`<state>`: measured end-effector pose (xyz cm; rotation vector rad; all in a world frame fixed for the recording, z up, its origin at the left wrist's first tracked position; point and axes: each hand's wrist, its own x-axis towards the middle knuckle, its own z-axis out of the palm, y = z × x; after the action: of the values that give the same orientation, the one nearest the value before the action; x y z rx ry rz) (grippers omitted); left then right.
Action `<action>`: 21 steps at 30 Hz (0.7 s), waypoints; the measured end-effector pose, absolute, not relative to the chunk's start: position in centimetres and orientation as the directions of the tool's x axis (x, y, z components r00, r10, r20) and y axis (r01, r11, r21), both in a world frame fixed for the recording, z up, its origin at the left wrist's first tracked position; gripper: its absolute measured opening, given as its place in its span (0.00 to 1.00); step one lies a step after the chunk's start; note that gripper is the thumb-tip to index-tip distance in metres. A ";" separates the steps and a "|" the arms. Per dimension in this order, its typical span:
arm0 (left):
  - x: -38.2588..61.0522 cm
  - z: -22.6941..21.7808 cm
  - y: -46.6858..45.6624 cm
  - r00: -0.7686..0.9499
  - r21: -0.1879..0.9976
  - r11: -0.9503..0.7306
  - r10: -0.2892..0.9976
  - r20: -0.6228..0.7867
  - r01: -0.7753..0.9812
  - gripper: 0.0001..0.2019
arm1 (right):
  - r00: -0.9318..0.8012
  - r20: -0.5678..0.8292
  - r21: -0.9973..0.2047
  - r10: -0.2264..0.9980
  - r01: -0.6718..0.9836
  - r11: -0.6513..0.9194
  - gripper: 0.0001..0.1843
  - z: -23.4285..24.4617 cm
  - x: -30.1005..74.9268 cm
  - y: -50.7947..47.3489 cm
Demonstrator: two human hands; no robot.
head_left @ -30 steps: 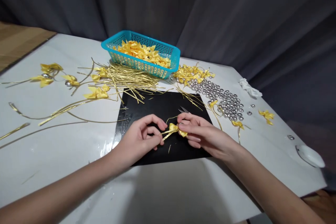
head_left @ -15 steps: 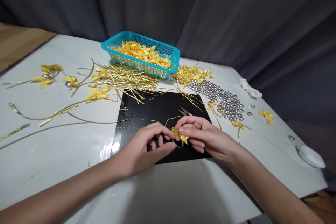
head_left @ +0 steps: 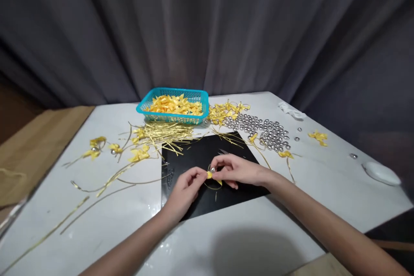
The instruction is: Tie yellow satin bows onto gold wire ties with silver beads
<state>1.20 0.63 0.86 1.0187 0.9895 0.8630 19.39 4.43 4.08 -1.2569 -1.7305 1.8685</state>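
Observation:
Over the black mat [head_left: 197, 151], my left hand [head_left: 186, 189] and my right hand [head_left: 234, 169] meet around a small yellow ribbon bow [head_left: 210, 175]. Both hands pinch it with closed fingers. A thin gold wire loops down from the bow, and a small silver bead [head_left: 212, 169] shows at my right fingertips. Small scissors [head_left: 223, 152] lie on the mat just beyond my right hand.
A teal basket [head_left: 168, 116] of yellow bows stands at the back of the white table [head_left: 106, 215]. Gold wires [head_left: 164, 131] lie in front of it, silver beads [head_left: 265, 129] to its right. Finished bows on wires [head_left: 97, 146] lie left. A white object [head_left: 381, 173] sits far right.
The camera has tilted up and back, so the table looks smaller and more curtain shows. My hands have stayed together on the bow, and the gold wire now loops below it.

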 end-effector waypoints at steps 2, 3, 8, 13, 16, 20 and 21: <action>1.2 1.1 0.7 0.333 0.951 0.283 0.915 -0.228 -0.125 0.14 | -0.577 -0.348 -0.937 0.739 0.253 -0.243 0.23 4.2 19.2 4.7; 1.3 1.2 0.7 0.341 0.953 0.275 0.915 -0.217 -0.130 0.14 | -0.562 -0.320 -0.947 0.763 0.222 -0.234 0.23 4.2 19.1 4.7; 1.0 1.6 0.9 0.310 0.922 0.282 0.930 -0.196 -0.264 0.11 | -0.422 -0.226 -0.974 0.878 0.084 -0.210 0.19 3.8 18.2 3.3; 0.2 3.3 2.3 0.316 0.886 0.312 0.927 -0.204 -0.343 0.11 | -0.399 -0.162 -0.986 0.902 0.024 -0.166 0.17 4.0 16.3 1.4; -0.2 6.2 3.0 0.323 0.901 0.292 0.928 -0.186 -0.321 0.11 | -0.477 -0.099 -0.995 0.873 0.026 -0.099 0.17 5.7 15.2 1.1; -0.4 11.0 3.3 0.257 0.931 0.217 0.956 -0.141 -0.295 0.09 | -0.548 0.031 -0.996 0.836 0.053 0.072 0.14 9.3 14.3 1.5; -0.4 12.1 3.3 0.240 0.937 0.202 0.961 -0.135 -0.284 0.09 | -0.553 0.067 -0.991 0.831 0.060 0.119 0.14 10.2 14.2 1.7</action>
<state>-0.36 3.34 12.09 0.9555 0.9039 1.0592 14.18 1.71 10.23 -0.8688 -1.7440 1.4968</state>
